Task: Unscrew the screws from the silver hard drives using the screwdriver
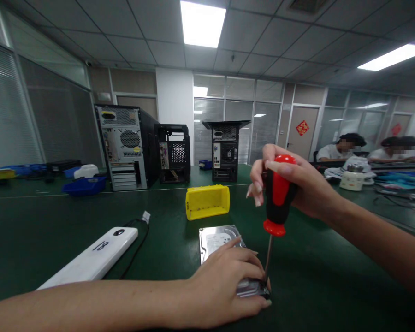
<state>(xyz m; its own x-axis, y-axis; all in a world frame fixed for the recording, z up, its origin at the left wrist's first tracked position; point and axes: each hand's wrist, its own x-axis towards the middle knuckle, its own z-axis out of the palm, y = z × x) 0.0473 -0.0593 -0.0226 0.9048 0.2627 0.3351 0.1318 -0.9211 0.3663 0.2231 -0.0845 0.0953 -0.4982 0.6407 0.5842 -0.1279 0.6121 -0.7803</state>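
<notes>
A silver hard drive [216, 239] lies on the green table, partly covered by my left hand [231, 279]. The fingers of that hand wrap over the drive and grip its edges. My right hand [287, 180] is closed around the red and black handle of a screwdriver [276, 203]. The screwdriver stands nearly upright, its shaft slanting down to the drive's near right corner, beside my left fingertips. Whether its tip sits in a screw is too small to tell.
Behind the drive a yellow bin [207, 203] lies on its side. A white power bank [93, 258] with a black cable is at left. Computer cases [126, 147] stand at the back, near a blue tray [85, 185]. A jar [352, 179] and two people are at right.
</notes>
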